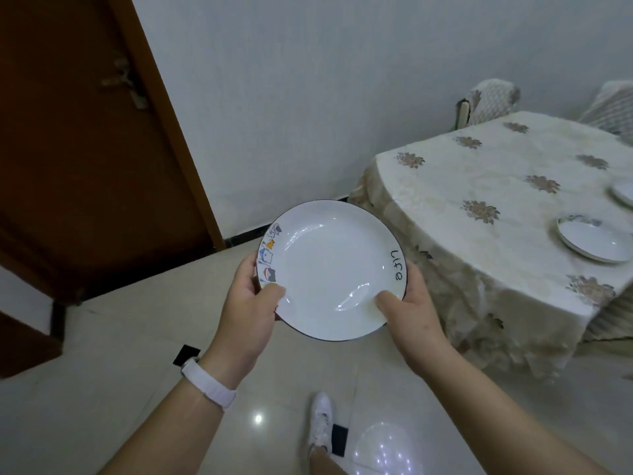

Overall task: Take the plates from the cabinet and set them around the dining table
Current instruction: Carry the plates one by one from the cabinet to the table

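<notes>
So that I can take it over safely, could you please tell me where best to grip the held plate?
Probably the far rim of the plate, coming from the side away from the holder: the left hand and right hand pinch its near rim, thumbs on top, leaving that arc free.

Centre: plate (pixel 330 269) between left hand (pixel 246 303) and right hand (pixel 407 303), over floor (pixel 120 337). Right of it: dining table (pixel 479 186), second plate (pixel 592 240) on it, third plate (pixel 624 194) behind that at frame edge. Two chairs (pixel 489 101) behind table. Far left: door (pixel 85 149)
</notes>
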Demonstrator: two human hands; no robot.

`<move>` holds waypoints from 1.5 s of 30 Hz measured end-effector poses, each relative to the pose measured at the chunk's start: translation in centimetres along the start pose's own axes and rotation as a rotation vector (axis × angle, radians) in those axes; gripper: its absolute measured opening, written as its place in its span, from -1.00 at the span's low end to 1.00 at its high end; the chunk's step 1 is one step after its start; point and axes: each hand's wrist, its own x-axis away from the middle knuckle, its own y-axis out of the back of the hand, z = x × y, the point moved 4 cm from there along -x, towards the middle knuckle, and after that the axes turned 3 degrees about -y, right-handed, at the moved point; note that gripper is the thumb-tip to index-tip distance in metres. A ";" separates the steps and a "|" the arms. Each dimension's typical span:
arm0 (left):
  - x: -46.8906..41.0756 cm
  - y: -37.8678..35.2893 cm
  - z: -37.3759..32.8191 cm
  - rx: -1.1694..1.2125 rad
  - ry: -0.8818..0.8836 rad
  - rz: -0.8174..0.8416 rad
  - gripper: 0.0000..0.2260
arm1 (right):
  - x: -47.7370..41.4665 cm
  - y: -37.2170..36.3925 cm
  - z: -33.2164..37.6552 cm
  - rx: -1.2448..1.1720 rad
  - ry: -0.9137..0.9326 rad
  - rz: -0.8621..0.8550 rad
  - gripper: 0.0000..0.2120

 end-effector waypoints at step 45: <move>-73.9 -19.8 -1.5 -0.034 0.047 0.524 -0.50 | -63.1 -5.0 14.7 0.035 -0.131 -0.477 -0.40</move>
